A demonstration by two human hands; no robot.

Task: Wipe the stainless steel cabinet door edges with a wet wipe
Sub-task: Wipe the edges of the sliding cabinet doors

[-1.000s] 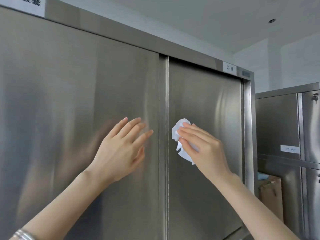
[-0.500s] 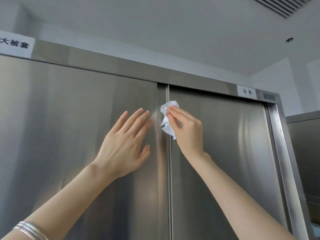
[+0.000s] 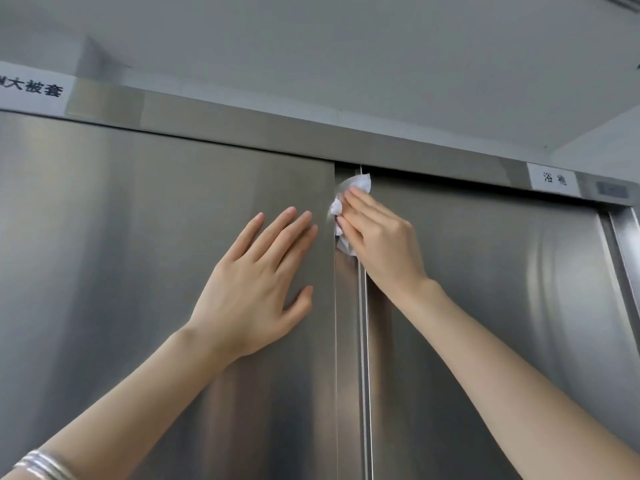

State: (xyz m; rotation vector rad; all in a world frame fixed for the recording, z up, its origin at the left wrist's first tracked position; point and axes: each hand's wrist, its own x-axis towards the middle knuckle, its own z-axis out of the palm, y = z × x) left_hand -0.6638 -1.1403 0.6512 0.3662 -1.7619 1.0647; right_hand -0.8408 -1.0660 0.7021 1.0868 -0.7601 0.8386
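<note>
A tall stainless steel cabinet fills the head view, with a left door (image 3: pixel 138 271) and a right door (image 3: pixel 485 306) meeting at a vertical edge strip (image 3: pixel 348 341). My right hand (image 3: pixel 381 237) presses a crumpled white wet wipe (image 3: pixel 360 185) against that strip, close under the cabinet's top rail (image 3: pixel 242 126). Its fingers lie nearly straight over the wipe, and most of the wipe is hidden beneath them. My left hand (image 3: pixel 256 282) rests flat on the left door, fingers spread, just left of the strip.
White labels with dark characters sit on the top rail at far left (image 3: pixel 31 88) and at right (image 3: pixel 554 178). The cabinet's right frame post (image 3: pixel 623 254) runs down the right edge. White ceiling lies above.
My right hand has slid the wipe from the right door's face over to the centre edge strip and up to just under the top rail. The view tilted upward; my left hand stayed on the left door.
</note>
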